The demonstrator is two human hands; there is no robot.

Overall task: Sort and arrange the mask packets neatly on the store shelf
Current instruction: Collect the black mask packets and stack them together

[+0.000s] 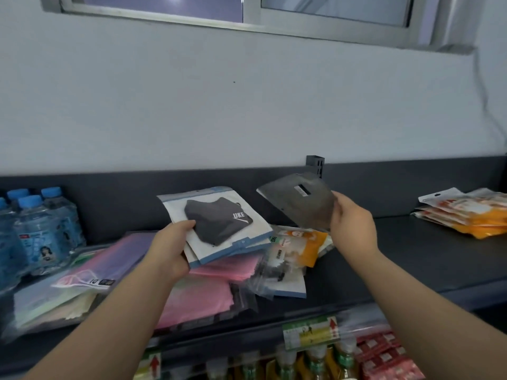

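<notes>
**A:** Status on the shelf (411, 256)?

**B:** Mid-sort. Left hand (171, 248) grips a small stack of black-mask packets (219, 220), thumb on top, fingers under, held above the loose pile. Reads as a running collection of one type.

**A:** Right?

**B:** Right hand (352, 220) pinches a grey packet (301, 201) by its edge. It's tilted and lifted off the shelf, label side toward the camera. My guess: it's being checked or turned before joining the left stack. Front is hidden, so I can't tell if the type matches.

**A:** Rest of the stock?

**B:** Pink packets (208, 286) lie overlapped and skewed below the left hand, front-left. One orange packet (304, 245) sits among mixed ones mid-shelf, just beside the pink. Orange stack (472, 215) is far right, well apart and roughly squared. Looks like a finished group.

**A:** Constraints?

**B:** Water bottles (38, 231) at the left end, near the pile, limit room there. The stretch between the middle pile and the orange stack looks the likely spot for the next group.

**A:** Progress?

**B:** Early-to-mid, I'd judge. One group looks done, most packets mixed.
</notes>
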